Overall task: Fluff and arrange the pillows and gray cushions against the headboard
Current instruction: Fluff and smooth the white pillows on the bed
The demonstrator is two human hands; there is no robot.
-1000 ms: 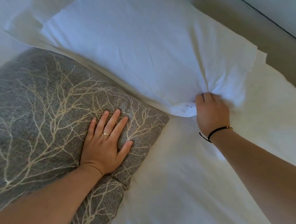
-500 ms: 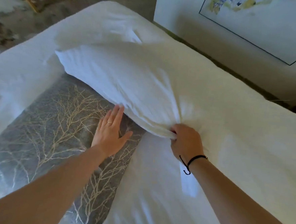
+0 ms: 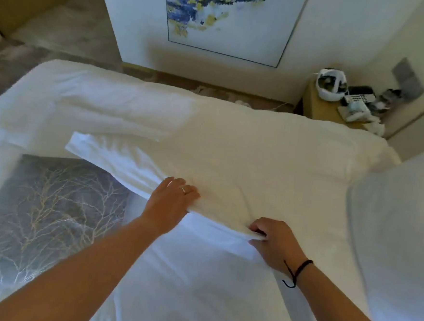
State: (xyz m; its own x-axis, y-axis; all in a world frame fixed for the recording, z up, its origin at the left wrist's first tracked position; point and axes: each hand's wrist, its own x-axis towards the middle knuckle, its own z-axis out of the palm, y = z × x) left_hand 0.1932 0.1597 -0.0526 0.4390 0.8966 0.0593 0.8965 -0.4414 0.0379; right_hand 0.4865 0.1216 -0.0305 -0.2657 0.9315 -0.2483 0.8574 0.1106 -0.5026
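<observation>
A long white pillow (image 3: pixel 205 165) lies across the middle of the bed. My left hand (image 3: pixel 170 202) rests on its near edge with straight fingers. My right hand (image 3: pixel 273 239) pinches the same edge a little to the right. A gray cushion (image 3: pixel 51 211) with a pale branch pattern lies flat on the bed at the left, apart from both hands. A second white pillow (image 3: pixel 396 236) fills the right side of the view.
The white bed sheet (image 3: pixel 196 297) spreads under my arms. Beyond the bed stand a wall panel with a blue and yellow picture (image 3: pixel 223 20) and a small bedside table (image 3: pixel 335 106) that carries several items.
My left hand left the gray cushion and moved right onto the white pillow's edge. My right hand kept its hold on that edge. The view tilted up toward the wall.
</observation>
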